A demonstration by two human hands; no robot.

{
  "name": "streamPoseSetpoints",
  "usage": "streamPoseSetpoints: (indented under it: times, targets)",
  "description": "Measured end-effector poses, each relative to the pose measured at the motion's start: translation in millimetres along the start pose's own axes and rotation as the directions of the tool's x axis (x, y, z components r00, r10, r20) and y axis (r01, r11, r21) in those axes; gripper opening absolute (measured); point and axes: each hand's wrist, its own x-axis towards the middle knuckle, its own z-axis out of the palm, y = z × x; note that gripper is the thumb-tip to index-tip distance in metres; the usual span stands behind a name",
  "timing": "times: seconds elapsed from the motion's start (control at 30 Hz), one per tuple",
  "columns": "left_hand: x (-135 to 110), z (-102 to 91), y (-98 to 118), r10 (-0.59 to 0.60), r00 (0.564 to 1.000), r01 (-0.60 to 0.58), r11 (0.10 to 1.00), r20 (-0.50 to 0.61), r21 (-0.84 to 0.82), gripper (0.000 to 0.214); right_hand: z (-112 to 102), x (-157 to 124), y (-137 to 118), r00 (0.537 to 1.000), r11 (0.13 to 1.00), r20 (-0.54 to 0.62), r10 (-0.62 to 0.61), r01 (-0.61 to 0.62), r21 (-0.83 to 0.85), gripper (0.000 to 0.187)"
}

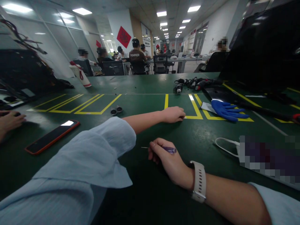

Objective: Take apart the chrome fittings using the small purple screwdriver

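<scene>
My right hand (165,159) is closed on a small screwdriver (170,150) with a clear purple handle. Its thin shaft points to the left, above the green table (145,137). Farther out, my left hand (173,114) is stretched across the table with its fingers bent down together at the tabletop, inside a yellow-taped outline (199,116). Whatever lies under those fingertips is hidden. To the left of that forearm stand two small round metal parts (113,111).
A phone in a red case (52,137) lies at left, near another person's hand (11,120). Right of my hands are a blue glove (228,109), a white cable loop (226,147) and a blurred-out flat device (269,159). Black cabled parts (187,83) lie farther back.
</scene>
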Motion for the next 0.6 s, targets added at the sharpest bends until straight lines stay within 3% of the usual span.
streamPoseSetpoints:
  times: [0.2, 0.4, 0.6]
  targets:
    - [-71, -4.4, 18, -0.005, 1.000, 0.005, 1.000, 0.009, -0.030, 0.014, 0, -4, -3, 0.982, 0.999, 0.186, 0.033, -0.031, -0.013, 0.025]
    - [-147, -10.0, 49, -0.099, 0.994, 0.101, 0.993, 0.038, -0.062, 0.013, -1, -10, -5, 0.871, 0.996, 0.483, 0.089, -0.083, -0.034, 0.030]
    - [-185, -13.0, 79, -0.234, 0.968, 0.245, 0.958, 0.089, -0.148, 0.014, -2, -11, -4, 0.845, 0.993, 0.524, 0.105, -0.066, -0.093, 0.030]
